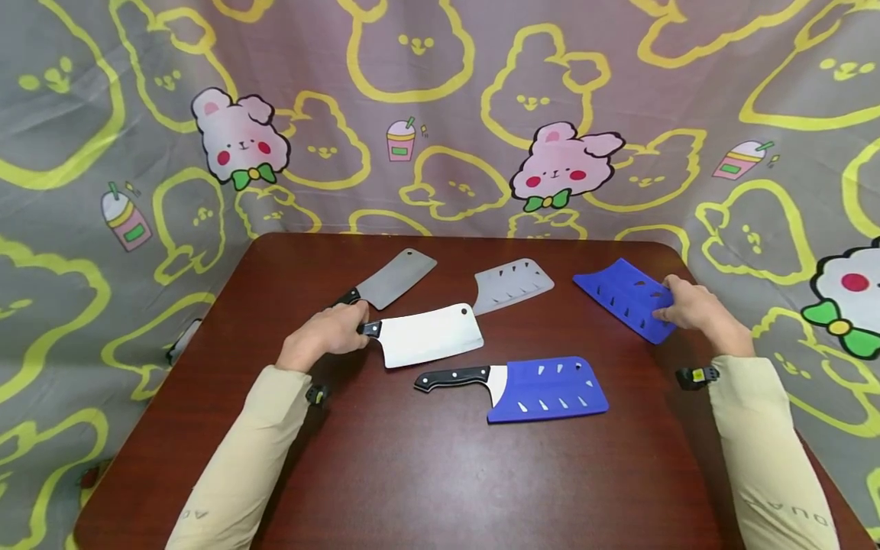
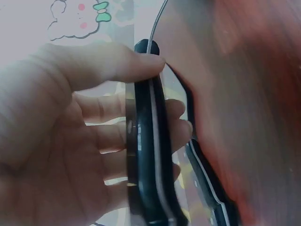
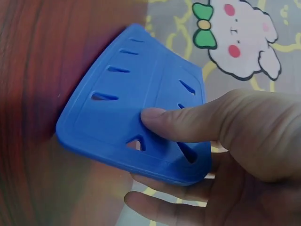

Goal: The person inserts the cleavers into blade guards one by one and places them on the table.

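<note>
My left hand (image 1: 334, 327) grips a bare cleaver (image 1: 431, 336) by its black handle, the broad blade pointing right. In the left wrist view the thumb lies across the top of the handle (image 2: 153, 141), with the fingers around its far side. Toward the right edge of the table, my right hand (image 1: 696, 307) pinches an empty blue blade cover (image 1: 622, 299) with slots cut in it. The right wrist view shows the thumb on the cover's (image 3: 122, 110) face and fingers beneath it.
Behind the left hand lies a second bare cleaver (image 1: 397, 279). A grey slotted blade cover (image 1: 514, 284) rests at the back middle, partly behind the held blade. In front lies a black-handled cleaver (image 1: 454, 376) sheathed in a blue cover (image 1: 553, 389). A patterned curtain (image 1: 440, 99) surrounds the brown table (image 1: 481, 489).
</note>
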A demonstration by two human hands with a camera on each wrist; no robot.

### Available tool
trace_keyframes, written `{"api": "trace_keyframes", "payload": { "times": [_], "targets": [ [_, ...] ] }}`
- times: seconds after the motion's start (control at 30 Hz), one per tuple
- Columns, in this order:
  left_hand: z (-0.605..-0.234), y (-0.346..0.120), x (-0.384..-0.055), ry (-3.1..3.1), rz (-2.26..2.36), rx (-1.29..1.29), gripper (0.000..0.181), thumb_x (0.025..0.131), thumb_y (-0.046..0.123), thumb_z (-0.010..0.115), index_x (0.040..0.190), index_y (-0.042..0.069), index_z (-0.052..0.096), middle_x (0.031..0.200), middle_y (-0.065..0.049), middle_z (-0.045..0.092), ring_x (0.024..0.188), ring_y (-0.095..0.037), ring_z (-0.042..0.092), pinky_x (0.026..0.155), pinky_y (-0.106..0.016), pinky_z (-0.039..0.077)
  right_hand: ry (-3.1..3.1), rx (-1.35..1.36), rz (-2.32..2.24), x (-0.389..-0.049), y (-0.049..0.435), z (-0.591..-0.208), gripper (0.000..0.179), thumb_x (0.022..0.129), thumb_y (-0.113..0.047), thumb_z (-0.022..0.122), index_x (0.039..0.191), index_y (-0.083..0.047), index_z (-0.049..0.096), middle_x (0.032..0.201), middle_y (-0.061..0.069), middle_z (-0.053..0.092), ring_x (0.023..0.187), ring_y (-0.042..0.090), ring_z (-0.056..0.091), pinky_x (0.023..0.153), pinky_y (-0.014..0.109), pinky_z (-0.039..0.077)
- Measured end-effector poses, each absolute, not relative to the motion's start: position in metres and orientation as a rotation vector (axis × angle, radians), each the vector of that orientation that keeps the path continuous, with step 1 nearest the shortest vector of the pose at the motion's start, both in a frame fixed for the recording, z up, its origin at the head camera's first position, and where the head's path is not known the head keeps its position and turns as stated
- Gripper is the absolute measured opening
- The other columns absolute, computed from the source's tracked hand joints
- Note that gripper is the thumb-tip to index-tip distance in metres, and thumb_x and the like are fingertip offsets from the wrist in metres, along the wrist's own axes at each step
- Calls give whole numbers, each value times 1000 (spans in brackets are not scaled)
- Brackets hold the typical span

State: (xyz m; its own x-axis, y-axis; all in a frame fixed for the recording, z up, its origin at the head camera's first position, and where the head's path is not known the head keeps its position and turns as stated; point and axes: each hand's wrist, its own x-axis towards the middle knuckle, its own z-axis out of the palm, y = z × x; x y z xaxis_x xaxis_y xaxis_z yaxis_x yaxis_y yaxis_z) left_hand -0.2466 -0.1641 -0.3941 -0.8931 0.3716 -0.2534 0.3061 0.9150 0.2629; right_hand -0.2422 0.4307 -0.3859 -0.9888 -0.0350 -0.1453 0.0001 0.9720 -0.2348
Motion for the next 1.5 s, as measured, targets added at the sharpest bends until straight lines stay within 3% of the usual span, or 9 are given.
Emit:
{"api": "trace_keyframes", "payload": {
  "times": [0.13, 0.3, 0.73, 0.93, 1.1, 1.2, 1.33, 1.4, 1.5],
  "targets": [
    [-390, -161, -248, 2759, 389, 543, 24, 87, 18, 68, 101, 7, 52, 83, -7, 56, 71, -20, 51, 60, -31, 39, 2998, -62, -375, -240, 428, -381, 43, 88, -18, 68, 116, 8, 47, 95, 27, 63, 84, 46, 59, 71, 53, 46],
    [-385, -157, -247, 2767, 483, 590, 23, 85, 16, 69, 96, 7, 52, 83, -6, 57, 70, -18, 51, 62, -29, 40, 3094, -68, -494, -238, 416, -372, 32, 94, -24, 63, 112, 2, 55, 85, 18, 67, 71, 29, 59, 60, 34, 39],
    [-370, -136, -247, 2730, 667, 669, 20, 86, 17, 65, 101, 9, 53, 82, -4, 57, 70, -16, 50, 65, -30, 40, 3357, 39, -805, -235, 375, -363, 37, 97, -32, 58, 115, 0, 59, 103, 31, 64, 92, 48, 58, 76, 54, 40],
    [-360, -131, -246, 2635, 847, 689, 28, 95, 33, 63, 113, 12, 57, 83, -6, 62, 66, -15, 57, 63, -30, 48, 3383, 14, -900, -230, 368, -352, 39, 99, -34, 55, 118, 0, 58, 108, 32, 60, 93, 46, 54, 73, 50, 37],
    [-356, -130, -246, 2612, 973, 675, 26, 97, 41, 59, 104, 16, 59, 81, -12, 64, 63, -23, 61, 64, -32, 50, 3424, -30, -1034, -224, 363, -345, 36, 99, -31, 56, 119, -1, 58, 110, 30, 60, 92, 39, 54, 74, 42, 35],
    [-354, -130, -245, 2633, 1015, 680, 28, 97, 45, 57, 97, 17, 59, 79, -12, 65, 62, -28, 61, 64, -34, 50, 3458, -78, -1208, -224, 360, -344, 33, 98, -28, 58, 119, -2, 61, 109, 19, 64, 90, 19, 55, 75, 29, 36],
    [-353, -134, -246, 2652, 1079, 684, 31, 97, 47, 57, 98, 16, 60, 76, -9, 64, 58, -25, 58, 64, -35, 48, 3463, -190, -1447, -226, 353, -344, 30, 96, -22, 62, 117, -1, 64, 98, -17, 62, 83, -8, 51, 73, 13, 36],
    [-354, -138, -247, 2665, 1108, 676, 32, 96, 47, 57, 100, 15, 61, 74, -7, 63, 57, -23, 56, 63, -35, 48, 3466, -252, -1509, -227, 348, -343, 28, 96, -20, 63, 118, -2, 65, 93, -29, 55, 79, -11, 51, 71, 10, 36],
    [-356, -145, -248, 2680, 1169, 657, 34, 97, 47, 58, 99, 13, 61, 72, -7, 60, 57, -21, 55, 62, -34, 47, 3447, -349, -1609, -230, 342, -343, 27, 95, -14, 63, 119, -2, 66, 88, -29, 56, 73, -9, 52, 66, 11, 38]
  ]
}}
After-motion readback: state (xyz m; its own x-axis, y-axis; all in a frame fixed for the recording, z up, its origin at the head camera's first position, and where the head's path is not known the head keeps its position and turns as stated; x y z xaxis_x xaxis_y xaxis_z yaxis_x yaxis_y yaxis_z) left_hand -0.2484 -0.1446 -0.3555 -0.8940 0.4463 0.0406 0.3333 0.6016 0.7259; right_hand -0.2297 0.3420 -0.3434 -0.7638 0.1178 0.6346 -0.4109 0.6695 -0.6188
